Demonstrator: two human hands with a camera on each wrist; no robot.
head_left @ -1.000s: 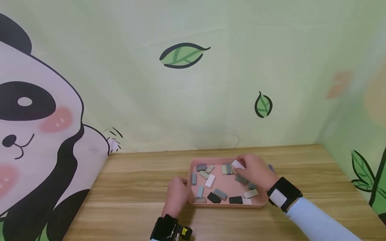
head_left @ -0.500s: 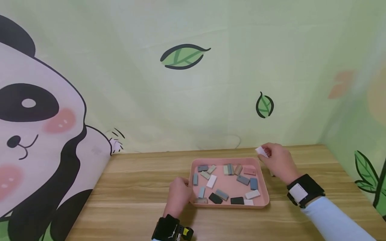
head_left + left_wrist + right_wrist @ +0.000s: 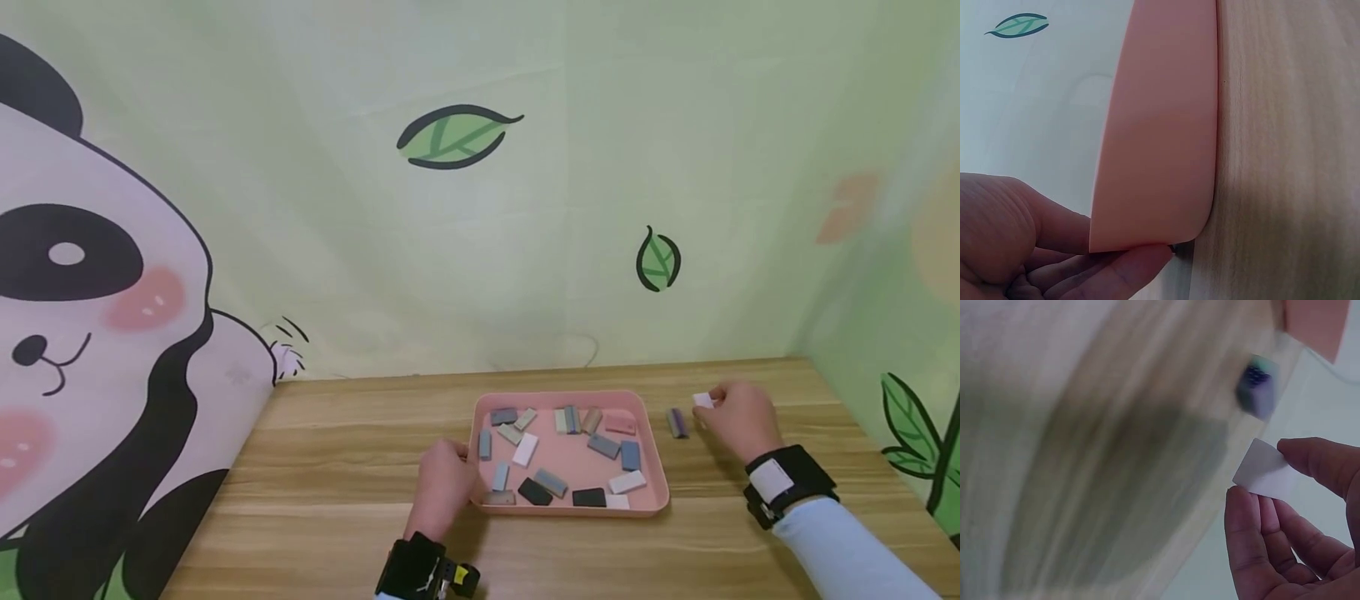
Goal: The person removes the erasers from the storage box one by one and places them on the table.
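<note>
My right hand [image 3: 738, 419] is right of the tray, pinching a small white rectangular block [image 3: 1263, 469] between thumb and fingertips above the table. On the table between that hand and the tray lies a purple and grey-tan block [image 3: 677, 423]; it is blurred in the right wrist view. My left hand [image 3: 444, 483] grips the left side of the pink tray [image 3: 570, 511], with thumb and fingers at the wall [image 3: 1154, 137]. Several small blocks lie flat in the tray, among them a white block [image 3: 526, 450], a black block [image 3: 534, 492] and a blue block [image 3: 631, 456].
The wooden table [image 3: 337, 467] runs back to a pale green wall sheet [image 3: 525, 267] printed with leaves and a large panda [image 3: 97, 283]. A second wall stands along the table's right side. Each wrist wears a black strap.
My right hand has carried the white block from above the tray out to the right, past the purple block. The left hand stays on the tray's side.
</note>
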